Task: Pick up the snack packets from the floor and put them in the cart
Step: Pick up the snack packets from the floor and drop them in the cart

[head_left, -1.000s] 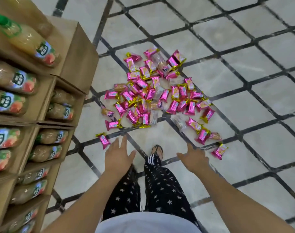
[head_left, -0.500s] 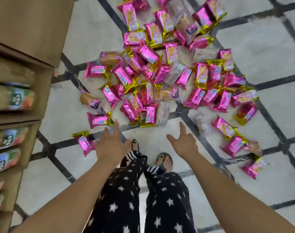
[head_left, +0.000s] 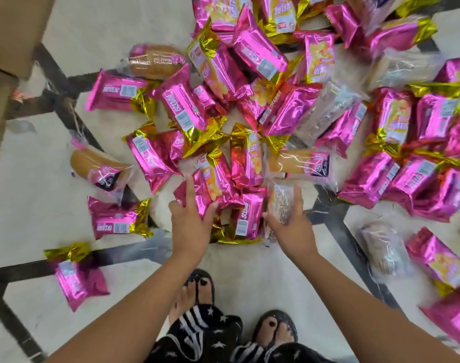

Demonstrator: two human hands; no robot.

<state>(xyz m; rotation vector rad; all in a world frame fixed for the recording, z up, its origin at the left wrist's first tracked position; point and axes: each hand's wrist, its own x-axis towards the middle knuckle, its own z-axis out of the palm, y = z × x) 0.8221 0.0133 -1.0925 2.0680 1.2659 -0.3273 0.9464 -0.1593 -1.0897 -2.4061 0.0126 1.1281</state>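
Rests the left hand (head_left: 191,226), fingers spread, on a crinkled pink-and-gold foil snack packet (head_left: 200,197) at frame centre, and straddles with thumb and forefinger of the right hand (head_left: 291,231) a clear plastic snack packet (head_left: 280,200) lying lengthwise up-frame, clamped or not cannot tell.

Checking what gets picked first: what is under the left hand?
The left hand lays straight fingers on a pink snack packet at the pile's near edge. The hand covers that packet's lower end; whatever lies beneath the packet is hidden.
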